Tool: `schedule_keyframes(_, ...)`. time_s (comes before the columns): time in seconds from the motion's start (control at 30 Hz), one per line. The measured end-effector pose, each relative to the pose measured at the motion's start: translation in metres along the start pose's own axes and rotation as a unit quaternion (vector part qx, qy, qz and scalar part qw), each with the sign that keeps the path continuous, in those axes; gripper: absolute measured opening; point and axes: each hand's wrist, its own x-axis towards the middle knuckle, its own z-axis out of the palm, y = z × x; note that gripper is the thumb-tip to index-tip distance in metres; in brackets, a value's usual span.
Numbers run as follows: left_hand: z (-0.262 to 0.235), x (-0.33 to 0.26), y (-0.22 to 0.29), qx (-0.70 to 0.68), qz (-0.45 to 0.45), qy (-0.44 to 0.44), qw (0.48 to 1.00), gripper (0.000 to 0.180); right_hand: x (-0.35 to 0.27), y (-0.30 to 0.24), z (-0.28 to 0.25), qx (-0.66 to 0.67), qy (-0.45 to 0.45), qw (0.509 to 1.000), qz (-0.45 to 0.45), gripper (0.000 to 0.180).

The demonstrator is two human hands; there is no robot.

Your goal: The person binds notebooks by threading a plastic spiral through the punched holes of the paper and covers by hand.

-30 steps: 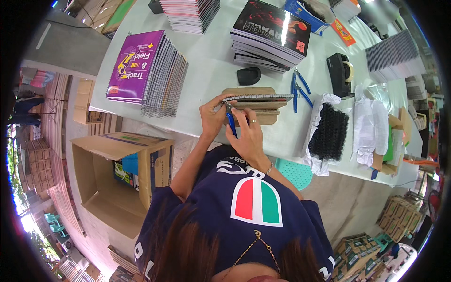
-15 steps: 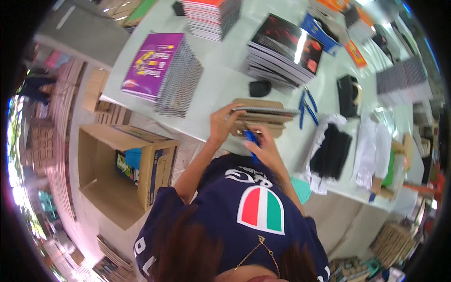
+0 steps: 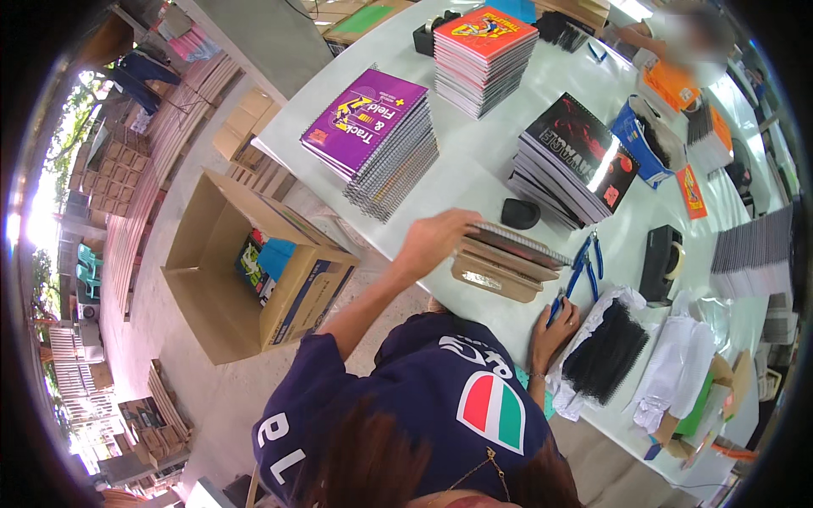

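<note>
The left hand [image 3: 436,241] pinches the left end of a notebook [image 3: 525,243] standing on edge in a brown cardboard stand [image 3: 500,278] at the near side of the desk [image 3: 478,173]. To the right of the stand, the right hand [image 3: 555,332] curls around blue pliers [image 3: 555,310]. Farther away lie a second blue tool [image 3: 579,269] and a stack of black-covered notebooks [image 3: 576,157].

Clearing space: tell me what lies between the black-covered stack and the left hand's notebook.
The head view shows a small, rounded black object between the black-covered stack and that notebook.
</note>
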Motion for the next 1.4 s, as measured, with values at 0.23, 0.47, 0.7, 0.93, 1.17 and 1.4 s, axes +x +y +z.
schedule_keyframes(0.23,-0.118,0.049,0.057,0.064,-0.073,0.271,0.958,0.022,0.000,0.002,-0.002,-0.009,0.010,1.000,0.002,0.041)
schedule_keyframes(0.47,-0.213,0.069,-0.056,-0.085,-0.080,0.345,0.931,0.027,0.010,-0.016,-0.014,0.078,0.008,0.995,0.064,0.042)
schedule_keyframes(0.7,-0.224,0.068,-0.106,-0.076,-0.129,0.360,0.921,0.026,0.073,-0.069,-0.040,0.142,0.108,0.984,0.007,0.030)
schedule_keyframes(0.93,-0.225,0.055,-0.117,0.047,-0.181,0.336,0.923,0.035,0.150,-0.163,-0.021,0.248,0.106,0.953,-0.134,0.020)
schedule_keyframes(1.17,-0.221,0.048,-0.120,0.093,-0.180,0.322,0.925,0.041,0.216,-0.258,0.037,0.356,-0.041,0.899,-0.253,0.020)
schedule_keyframes(1.4,-0.187,0.059,-0.136,-0.101,-0.034,0.460,0.881,0.050,0.271,-0.310,0.119,0.512,-0.151,0.822,-0.198,0.042)
